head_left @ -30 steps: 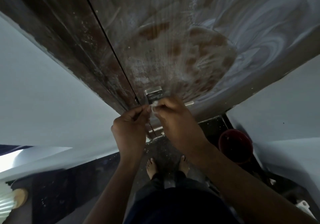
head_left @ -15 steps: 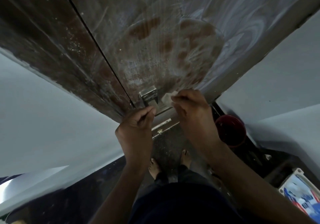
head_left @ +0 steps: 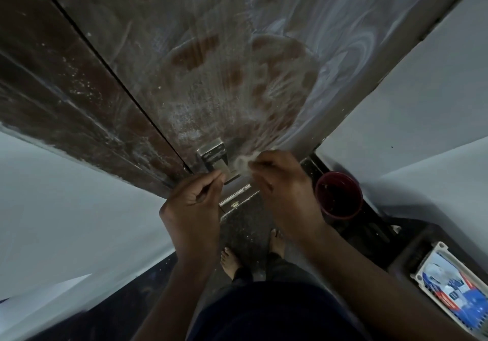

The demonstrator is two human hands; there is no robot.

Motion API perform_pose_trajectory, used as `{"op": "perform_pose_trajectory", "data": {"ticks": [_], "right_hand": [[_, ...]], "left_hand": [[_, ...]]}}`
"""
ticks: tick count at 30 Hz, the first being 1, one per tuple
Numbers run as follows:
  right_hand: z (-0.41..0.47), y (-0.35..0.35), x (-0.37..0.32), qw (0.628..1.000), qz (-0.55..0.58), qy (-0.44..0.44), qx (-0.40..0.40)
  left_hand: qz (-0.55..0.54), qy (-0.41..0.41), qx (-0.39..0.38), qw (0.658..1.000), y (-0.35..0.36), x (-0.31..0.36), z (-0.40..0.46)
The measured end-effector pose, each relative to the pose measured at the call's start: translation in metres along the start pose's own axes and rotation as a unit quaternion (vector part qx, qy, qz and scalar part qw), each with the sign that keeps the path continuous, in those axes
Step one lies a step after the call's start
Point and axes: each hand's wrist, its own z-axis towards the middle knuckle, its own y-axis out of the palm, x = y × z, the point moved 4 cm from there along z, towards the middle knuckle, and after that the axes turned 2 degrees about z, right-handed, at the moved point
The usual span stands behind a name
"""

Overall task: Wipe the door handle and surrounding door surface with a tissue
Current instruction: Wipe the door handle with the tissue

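Right hand (head_left: pixel 284 190) pinching a crumpled white tissue (head_left: pixel 243 163), pressed to the door (head_left: pixel 211 63) just right of the metal handle (head_left: pixel 215 157). Left hand (head_left: pixel 191 208) curled shut, fingertips touching the handle's lower end. Door surface streaked with pale swirls above. Dark red bucket (head_left: pixel 339 195) on the floor at right, beside a white tray (head_left: pixel 456 290).

Round dark red plastic bucket (head_left: pixel 338 195) sat on the dark speckled floor (head_left: pixel 245 224), lower right of the doorway. A white-rimmed box with blue, red and white printed packaging (head_left: pixel 454 285) lay at the far right edge. Pale grey walls (head_left: pixel 66 208) flanked both sides. Bare feet (head_left: pixel 230 261) stood on the floor, dark trousers (head_left: pixel 264 311) above.
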Motion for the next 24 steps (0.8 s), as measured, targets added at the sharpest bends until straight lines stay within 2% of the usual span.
{"op": "perform_pose_trajectory", "data": {"ticks": [2,3,7,9,13,19,24], "right_hand": [[0.004,-0.012,0.011,0.995,0.013,0.058,0.082],[0.004,-0.013,0.011,0.992,0.021,0.076,0.099],[-0.011,0.018,-0.014,0.992,0.101,0.061,0.033],[-0.011,0.018,-0.012,0.995,0.074,0.044,0.041],[0.001,-0.005,0.007,0.993,0.005,0.067,0.096],[-0.006,0.008,-0.009,0.999,0.013,0.024,0.038],[0.012,-0.021,0.022,0.985,0.016,0.129,0.112]], "left_hand": [[-0.011,-0.007,-0.002,1.000,-0.001,-0.001,-0.001],[-0.013,-0.009,-0.003,1.000,-0.001,-0.001,-0.001],[-0.013,-0.019,-0.004,1.000,-0.001,-0.001,-0.001],[-0.006,-0.015,-0.006,1.000,-0.001,-0.001,-0.001],[-0.006,-0.005,-0.008,1.000,-0.004,-0.003,0.000],[-0.014,-0.005,-0.009,1.000,-0.002,-0.004,-0.002],[-0.014,0.010,-0.021,1.000,-0.003,-0.005,-0.001]]}}
